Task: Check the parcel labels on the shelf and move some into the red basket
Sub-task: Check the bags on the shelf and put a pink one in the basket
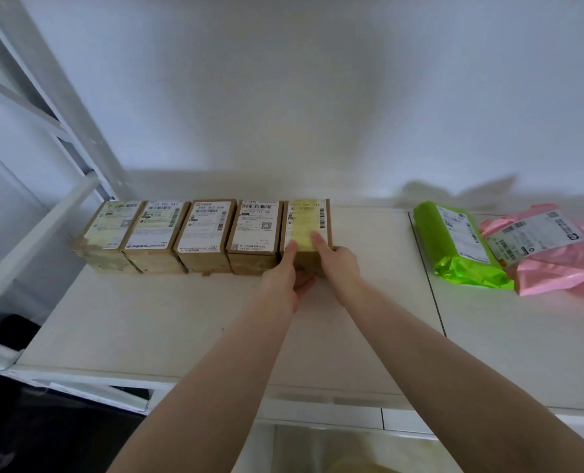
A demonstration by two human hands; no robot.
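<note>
Both hands on it now, the left hand (285, 273) and right hand (340, 261) grasping the yellow-labelled box (307, 230) at the right end of the row along the shelf's (167, 322) back edge, likely label-checking, needing a lift clear of its neighbour.

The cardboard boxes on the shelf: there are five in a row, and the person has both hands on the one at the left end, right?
Not quite. The head view shows five cardboard boxes in a row on the shelf, but the left hand and right hand hold the box at the right end, not the left end.
</note>
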